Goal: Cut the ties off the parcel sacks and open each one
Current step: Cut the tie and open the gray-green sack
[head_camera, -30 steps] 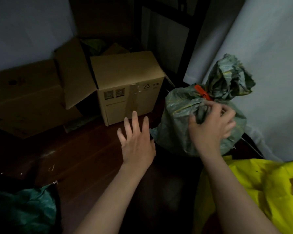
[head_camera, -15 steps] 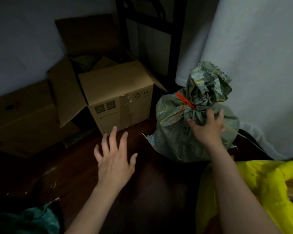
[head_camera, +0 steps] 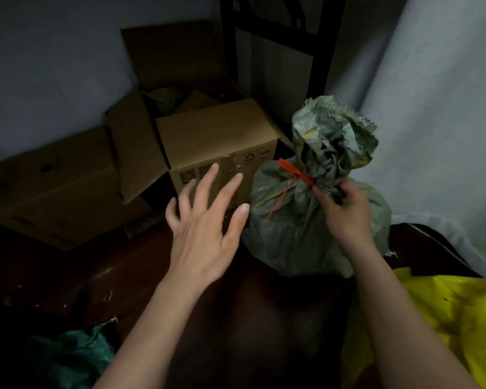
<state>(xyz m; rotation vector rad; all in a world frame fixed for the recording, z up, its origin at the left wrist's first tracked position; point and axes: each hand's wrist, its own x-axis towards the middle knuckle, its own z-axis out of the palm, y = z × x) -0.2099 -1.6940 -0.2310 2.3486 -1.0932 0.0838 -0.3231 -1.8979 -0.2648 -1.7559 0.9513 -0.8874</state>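
While the head view is being taken in, the grey-green parcel sack (head_camera: 306, 220) is being seen upright on the dark floor (head_camera: 110, 276), just beside a cardboard box (head_camera: 216, 147). Its gathered neck is being gripped by the right hand (head_camera: 345, 211) just under the red tie (head_camera: 295, 175), which is not yet cut. The left hand (head_camera: 205, 220) is being held spread and empty near the sack. The woven cloth is being judged soft and crinkly, probably light; the bunched neck is being judged the surest hold for cutting.
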